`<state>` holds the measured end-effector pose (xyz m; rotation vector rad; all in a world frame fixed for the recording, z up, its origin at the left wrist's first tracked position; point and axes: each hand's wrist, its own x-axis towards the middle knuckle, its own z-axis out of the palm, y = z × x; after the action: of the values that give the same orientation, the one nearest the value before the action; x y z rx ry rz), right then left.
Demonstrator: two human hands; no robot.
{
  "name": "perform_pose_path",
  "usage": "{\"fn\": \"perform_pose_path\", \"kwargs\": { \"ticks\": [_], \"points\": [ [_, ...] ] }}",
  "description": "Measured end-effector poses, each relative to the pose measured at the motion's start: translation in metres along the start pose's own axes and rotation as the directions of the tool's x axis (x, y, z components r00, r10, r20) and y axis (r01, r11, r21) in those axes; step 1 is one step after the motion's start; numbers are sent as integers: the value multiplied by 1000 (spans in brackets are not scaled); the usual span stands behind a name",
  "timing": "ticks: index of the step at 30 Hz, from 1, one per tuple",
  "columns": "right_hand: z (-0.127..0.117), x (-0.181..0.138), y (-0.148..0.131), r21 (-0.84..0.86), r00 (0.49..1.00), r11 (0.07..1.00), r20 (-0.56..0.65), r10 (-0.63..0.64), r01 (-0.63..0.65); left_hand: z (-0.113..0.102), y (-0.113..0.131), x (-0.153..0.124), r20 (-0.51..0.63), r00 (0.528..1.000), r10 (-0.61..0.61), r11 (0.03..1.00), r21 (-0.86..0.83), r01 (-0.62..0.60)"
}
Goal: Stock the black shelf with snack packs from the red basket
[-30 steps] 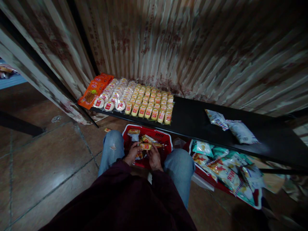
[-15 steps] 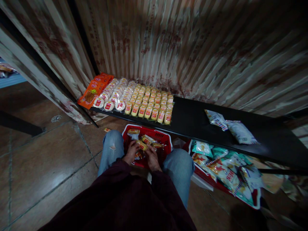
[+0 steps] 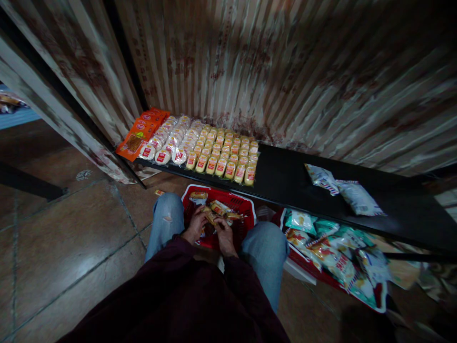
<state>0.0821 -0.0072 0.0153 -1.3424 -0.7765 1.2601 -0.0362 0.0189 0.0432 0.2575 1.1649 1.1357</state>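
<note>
Between my knees stands a red basket with several small wrapped snacks in it. Over it, my left hand and my right hand together grip one small yellow-brown wrapped cake, left fingers at one end and right fingers at the other. A wrapped snack with yellow and white wrapping lies in the basket just beyond my fingers. On the black shelf ahead stand neat rows of yellow wrapped cakes, beside rows of round white wrapped cakes.
Orange packets lie at the shelf's left end, two white-blue bags toward its right. A second red basket full of snack bags is under the shelf at right. One small packet lies on the floor.
The wrapped cake has been turned in my fingers, so its printed label no longer faces up. My right fingers have curled in closer around it.
</note>
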Motion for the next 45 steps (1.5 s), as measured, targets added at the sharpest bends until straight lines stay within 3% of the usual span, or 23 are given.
{"fn": "perform_pose_path", "kwargs": {
  "ticks": [7,10,12,14,18,22,30,36,45],
  "points": [
    [-2,-6,-9,-260,986,951,32,-166,169,0,2,-3,-24,1000,4,999,39,-3],
    [-1,-8,-15,-362,962,892,77,-262,272,1,-2,-3,-45,997,62,995,77,-58],
    [0,-8,-16,-380,959,881,115,-259,283,1,-6,-3,-50,993,110,989,106,-104],
    [1,-8,-13,-373,971,896,116,-210,239,1,-10,-2,-62,990,125,984,132,-116],
    [-1,-5,-6,-333,992,935,7,-127,122,2,-14,-2,-80,992,96,985,152,-83],
    [-4,-2,-7,-290,995,955,-62,-79,57,3,-10,-4,-8,992,127,982,143,-125],
    [0,2,-17,-76,988,994,-138,67,-78,15,-9,-6,82,980,179,939,284,-196],
    [5,7,-34,-191,987,981,-154,-56,26,25,1,-2,156,931,329,870,333,-363],
    [18,20,-66,-350,953,905,-90,-289,241,46,32,0,200,858,472,755,411,-511]
  ]
}}
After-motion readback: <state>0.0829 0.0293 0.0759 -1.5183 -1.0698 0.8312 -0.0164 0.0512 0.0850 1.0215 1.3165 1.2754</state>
